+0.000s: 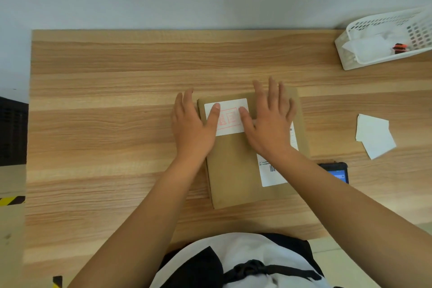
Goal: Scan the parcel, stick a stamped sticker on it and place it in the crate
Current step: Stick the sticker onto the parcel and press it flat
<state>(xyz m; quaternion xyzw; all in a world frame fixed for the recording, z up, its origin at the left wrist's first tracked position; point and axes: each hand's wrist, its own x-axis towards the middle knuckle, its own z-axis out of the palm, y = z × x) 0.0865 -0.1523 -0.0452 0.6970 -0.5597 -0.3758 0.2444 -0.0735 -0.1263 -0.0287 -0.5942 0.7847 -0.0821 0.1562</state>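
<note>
parcel point(233, 170) plain kraft brown. sticker point(228, 116) white, faint red stamp print. shipping label point(272, 172) white, black barcode and text. table point(105, 105) light wood grain, streaky. basket point(383, 40) white, perforated. loose stickers point(374, 135) blank white. device point(336, 172) black, blue screen.

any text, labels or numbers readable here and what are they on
None can be read.
Sticker on the parcel: red stamp, too blurred to read.
Shipping label: barcode and small print, too small to read.
Device: lit blue screen, nothing legible.
Blank slips: no text visible.
</note>
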